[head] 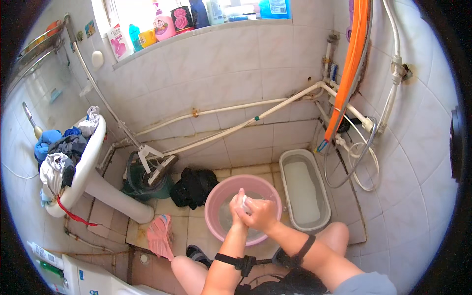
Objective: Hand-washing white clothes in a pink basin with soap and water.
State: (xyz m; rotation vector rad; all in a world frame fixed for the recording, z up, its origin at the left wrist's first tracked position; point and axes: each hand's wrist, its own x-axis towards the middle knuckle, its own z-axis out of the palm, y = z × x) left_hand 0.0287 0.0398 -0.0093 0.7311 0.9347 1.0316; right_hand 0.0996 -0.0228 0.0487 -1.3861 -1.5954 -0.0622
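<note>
Over a pink plastic basin (211,225) holding water, my left hand (236,206) and my right hand (262,211) are pressed together. A small white wet thing (245,204) shows between them, perhaps cloth or soap; which it is I cannot tell. My fingers curl around it from both sides. Right of the basin is a long grey-white tub (302,191) with cloudy water. Dark cloth (193,187) lies in a heap on the floor left of the basin, and a pink crumpled cloth (160,236) lies nearer me.
A white pedestal sink (96,147) heaped with clothes (61,162) stands at left. Beside it a mop (160,169) rests in a dark green bucket (134,193). White pipes (217,139) run along the wall; a hose (363,164) hangs at right. Bottles (162,25) line the windowsill.
</note>
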